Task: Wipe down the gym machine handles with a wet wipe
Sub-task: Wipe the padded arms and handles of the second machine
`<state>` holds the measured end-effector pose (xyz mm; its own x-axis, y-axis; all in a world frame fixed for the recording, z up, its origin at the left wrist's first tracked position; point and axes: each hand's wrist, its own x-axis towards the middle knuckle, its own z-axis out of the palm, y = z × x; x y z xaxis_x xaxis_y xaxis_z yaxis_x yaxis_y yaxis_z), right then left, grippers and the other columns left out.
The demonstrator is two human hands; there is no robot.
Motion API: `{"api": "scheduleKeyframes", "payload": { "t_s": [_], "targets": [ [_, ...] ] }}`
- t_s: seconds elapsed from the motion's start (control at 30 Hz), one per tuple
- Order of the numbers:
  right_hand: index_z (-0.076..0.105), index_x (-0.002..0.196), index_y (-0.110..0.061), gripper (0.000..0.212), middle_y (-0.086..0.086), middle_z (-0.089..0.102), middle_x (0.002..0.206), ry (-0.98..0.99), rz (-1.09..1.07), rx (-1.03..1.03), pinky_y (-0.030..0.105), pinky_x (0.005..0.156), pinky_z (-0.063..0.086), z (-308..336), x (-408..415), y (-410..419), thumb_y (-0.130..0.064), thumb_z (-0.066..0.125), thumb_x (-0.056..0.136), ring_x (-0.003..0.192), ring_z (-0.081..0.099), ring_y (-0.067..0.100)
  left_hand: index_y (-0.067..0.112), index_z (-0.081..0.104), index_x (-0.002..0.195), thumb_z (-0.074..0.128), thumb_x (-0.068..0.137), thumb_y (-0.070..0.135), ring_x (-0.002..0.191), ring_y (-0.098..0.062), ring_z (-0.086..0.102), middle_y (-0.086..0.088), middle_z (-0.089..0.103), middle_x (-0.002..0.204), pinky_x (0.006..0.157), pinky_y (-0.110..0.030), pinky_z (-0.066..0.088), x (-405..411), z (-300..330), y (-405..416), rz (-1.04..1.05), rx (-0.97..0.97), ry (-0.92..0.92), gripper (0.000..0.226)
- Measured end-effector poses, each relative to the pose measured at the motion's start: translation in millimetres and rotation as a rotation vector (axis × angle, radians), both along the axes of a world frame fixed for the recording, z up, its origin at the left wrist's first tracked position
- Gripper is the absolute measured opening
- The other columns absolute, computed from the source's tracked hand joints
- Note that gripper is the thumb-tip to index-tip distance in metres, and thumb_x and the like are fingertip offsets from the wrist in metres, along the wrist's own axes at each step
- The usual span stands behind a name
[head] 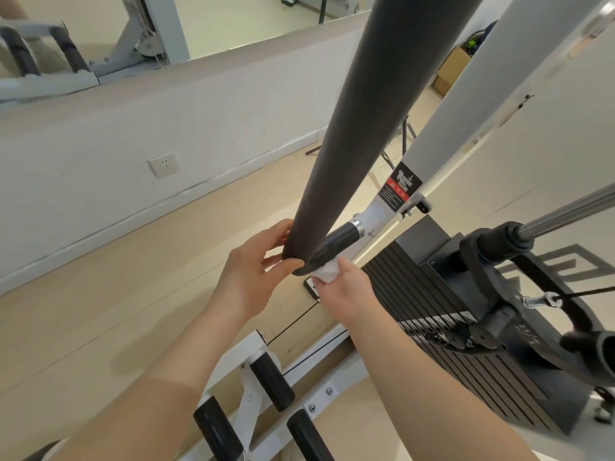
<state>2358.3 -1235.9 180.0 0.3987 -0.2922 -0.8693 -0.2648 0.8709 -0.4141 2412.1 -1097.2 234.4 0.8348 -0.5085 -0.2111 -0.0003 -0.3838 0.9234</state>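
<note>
A long dark foam-covered handle (362,121) of the gym machine slants from the top of the view down to the middle. My left hand (256,271) holds its lower end, thumb on the near side and fingers behind. My right hand (342,291) pinches a crumpled white wet wipe (327,272) and presses it against the rim of the handle's end. Just behind lies a shorter glossy black grip (342,236) on the white frame.
The black weight stack (466,344) with its selector pin stands right of my right forearm. A chrome guide rod (565,211) and a black cable bracket (519,294) sit at right. Black foam rollers (271,384) on a white frame lie below. A white wall with a socket (164,164) runs along the left.
</note>
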Motion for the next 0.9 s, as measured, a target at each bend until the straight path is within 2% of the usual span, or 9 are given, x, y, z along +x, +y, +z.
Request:
{"api": "scheduleKeyframes", "payload": {
  "t_s": [0.1,0.23,0.33,0.47,0.53,0.6,0.73,0.83,0.9],
  "targets": [
    [0.028,0.141,-0.015,0.044,0.007,0.045,0.136,0.096,0.034,-0.355,0.034,0.103,0.04,6.3,3.7,19.0,-0.023,0.04,0.099,0.124,0.045,0.026,0.039,0.051,0.125,0.059,0.087,0.004,0.094,0.018,0.055,0.021,0.061,0.113,0.075,0.006,0.039,-4.9,3.7,0.6,0.015,-0.017,0.035,0.053],
    [0.001,0.139,-0.051,0.042,-0.014,-0.004,0.157,-0.138,0.547,-0.659,0.037,0.118,0.007,16.0,-20.4,69.3,-0.041,0.017,0.101,0.144,0.0,0.008,0.057,0.048,0.11,0.054,0.09,0.007,0.098,0.023,0.052,0.038,0.058,0.105,0.078,0.004,0.038,-6.9,3.1,2.5,0.023,-0.012,0.063,0.054],
    [0.016,0.132,-0.06,0.035,-0.02,0.017,0.153,-0.246,0.589,-0.715,0.029,0.114,0.01,21.6,-24.9,58.8,-0.047,0.016,0.099,0.138,0.011,-0.003,0.046,0.049,0.124,0.049,0.094,0.013,0.097,0.027,0.048,0.04,0.055,0.106,0.077,0.007,0.035,-6.5,1.6,3.5,0.024,-0.001,0.056,0.045],
    [0.053,0.117,-0.037,0.035,-0.005,0.054,0.122,-0.174,0.569,-0.535,0.029,0.102,0.025,44.7,-6.5,40.8,-0.044,0.024,0.099,0.118,0.038,0.007,0.042,0.048,0.129,0.047,0.095,0.015,0.097,0.022,0.048,0.036,0.054,0.11,0.075,0.008,0.034,-7.1,2.9,2.8,0.024,0.022,0.026,0.043],
    [0.057,0.116,-0.034,0.038,0.001,0.058,0.123,-0.258,0.453,-0.434,0.03,0.108,0.024,56.0,-6.1,40.8,-0.046,0.025,0.099,0.121,0.042,0.009,0.041,0.047,0.131,0.046,0.095,0.015,0.101,0.015,0.05,0.031,0.057,0.115,0.076,0.005,0.035,-7.9,3.4,2.0,0.03,0.027,0.034,0.044],
    [0.048,0.132,-0.03,0.048,-0.001,0.053,0.135,-0.314,0.402,-0.393,0.031,0.112,0.019,61.0,-11.9,41.7,-0.05,0.02,0.098,0.132,0.037,0.011,0.039,0.047,0.132,0.046,0.095,0.016,0.107,0.007,0.05,0.024,0.057,0.121,0.078,0.001,0.035,-8.7,4.0,1.9,0.035,0.032,0.047,0.043],
    [0.02,0.148,-0.024,0.059,0.002,0.028,0.151,-0.038,0.63,-0.48,0.036,0.113,0.016,55.1,-17.6,40.2,-0.054,0.012,0.097,0.141,0.021,0.02,0.037,0.046,0.133,0.045,0.096,0.017,0.114,0.0,0.049,0.02,0.056,0.125,0.093,-0.015,0.036,-8.8,5.6,0.6,0.038,0.028,0.062,0.042],
    [0.032,0.141,-0.031,0.054,-0.004,0.032,0.149,-0.09,0.678,-0.506,0.036,0.114,0.012,54.1,-5.2,39.6,-0.054,0.012,0.097,0.141,0.021,0.015,0.039,0.048,0.131,0.046,0.096,0.016,0.114,0.0,0.05,0.022,0.057,0.123,0.092,-0.014,0.035,-9.2,5.8,0.8,0.04,0.016,0.074,0.042],
    [0.051,0.116,-0.036,0.039,-0.006,0.052,0.128,-0.165,0.59,-0.489,0.032,0.109,0.018,54.4,2.3,34.1,-0.05,0.019,0.099,0.128,0.035,0.01,0.041,0.048,0.13,0.046,0.096,0.016,0.114,0.001,0.05,0.022,0.058,0.124,0.089,-0.011,0.034,-8.7,4.4,1.8,0.037,0.015,0.085,0.043]
  ]
}}
